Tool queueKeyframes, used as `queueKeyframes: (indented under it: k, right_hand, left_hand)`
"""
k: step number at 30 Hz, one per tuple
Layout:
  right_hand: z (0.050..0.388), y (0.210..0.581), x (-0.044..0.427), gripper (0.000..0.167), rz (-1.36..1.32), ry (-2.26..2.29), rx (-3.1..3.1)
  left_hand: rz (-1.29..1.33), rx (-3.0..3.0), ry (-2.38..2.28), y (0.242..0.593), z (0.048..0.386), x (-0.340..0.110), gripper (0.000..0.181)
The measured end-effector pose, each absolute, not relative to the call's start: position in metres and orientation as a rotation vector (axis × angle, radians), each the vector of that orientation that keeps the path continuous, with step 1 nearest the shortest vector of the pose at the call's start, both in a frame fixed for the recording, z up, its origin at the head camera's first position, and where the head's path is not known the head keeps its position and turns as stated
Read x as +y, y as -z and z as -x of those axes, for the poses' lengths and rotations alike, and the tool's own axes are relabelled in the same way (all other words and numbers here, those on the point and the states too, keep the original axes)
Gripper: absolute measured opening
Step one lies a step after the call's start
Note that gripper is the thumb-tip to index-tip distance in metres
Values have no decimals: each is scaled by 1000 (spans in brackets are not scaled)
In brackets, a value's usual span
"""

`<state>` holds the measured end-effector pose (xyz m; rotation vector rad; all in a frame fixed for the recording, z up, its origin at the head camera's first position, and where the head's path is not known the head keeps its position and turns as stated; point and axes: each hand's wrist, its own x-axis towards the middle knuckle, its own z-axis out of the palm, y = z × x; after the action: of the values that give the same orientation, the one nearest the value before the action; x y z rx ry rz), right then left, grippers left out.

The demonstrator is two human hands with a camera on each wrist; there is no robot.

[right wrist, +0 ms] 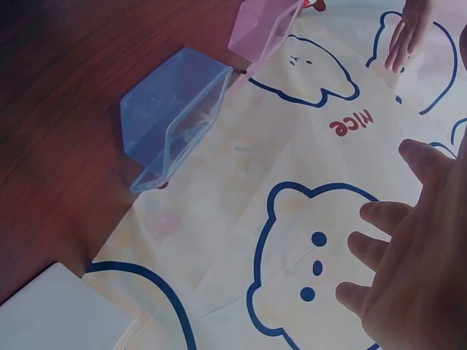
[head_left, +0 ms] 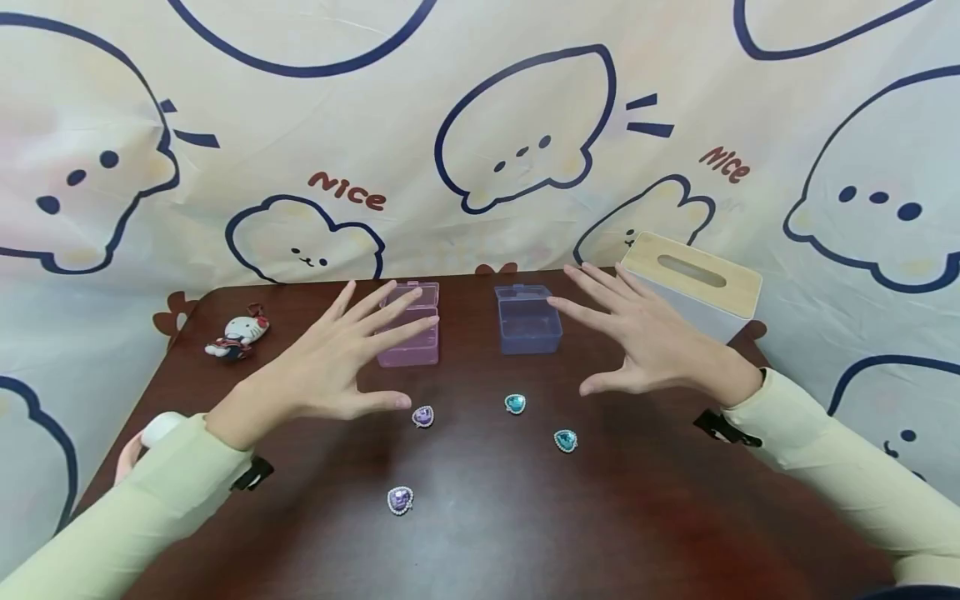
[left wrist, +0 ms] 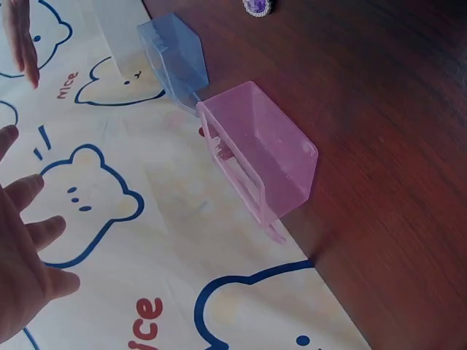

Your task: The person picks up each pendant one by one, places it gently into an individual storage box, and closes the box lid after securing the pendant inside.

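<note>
Both hands hover above the table with fingers spread, holding nothing. My left hand [head_left: 330,367] is nearest the pink plastic box [head_left: 408,344], whose lid is raised; the fingers hide part of it in the head view. My right hand [head_left: 637,333] is held beside a blue plastic box [head_left: 529,327], also with its lid up. Two purple heart-shaped gems with pale beaded rims lie on the table: one purple gem [head_left: 423,417] by the left thumb, another purple gem [head_left: 401,500] closer to me. To their right are a teal gem [head_left: 515,404] and a second teal gem [head_left: 566,441].
A white tissue box [head_left: 690,279] with a wooden top stands at the back right, behind the right hand. On the left lie a small cat-figure keychain [head_left: 238,336] and a white rounded object [head_left: 161,428], partly behind the left sleeve. A printed cloth [head_left: 420,242] hangs behind the table.
</note>
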<state>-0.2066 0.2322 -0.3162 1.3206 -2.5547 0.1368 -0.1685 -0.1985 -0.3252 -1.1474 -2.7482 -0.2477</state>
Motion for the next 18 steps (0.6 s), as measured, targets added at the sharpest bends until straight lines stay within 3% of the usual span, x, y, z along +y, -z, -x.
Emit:
queueKeyframes:
  k: [12,18]
  right_hand:
    - [206,319,234,103,-1253,-110,-2581]
    - [207,318,215,93,-1239,-208,-2566]
  left_hand:
    - [1086,-2790,336,333,168,-202,92]
    - [941,-2800,571,329,190,-213,89]
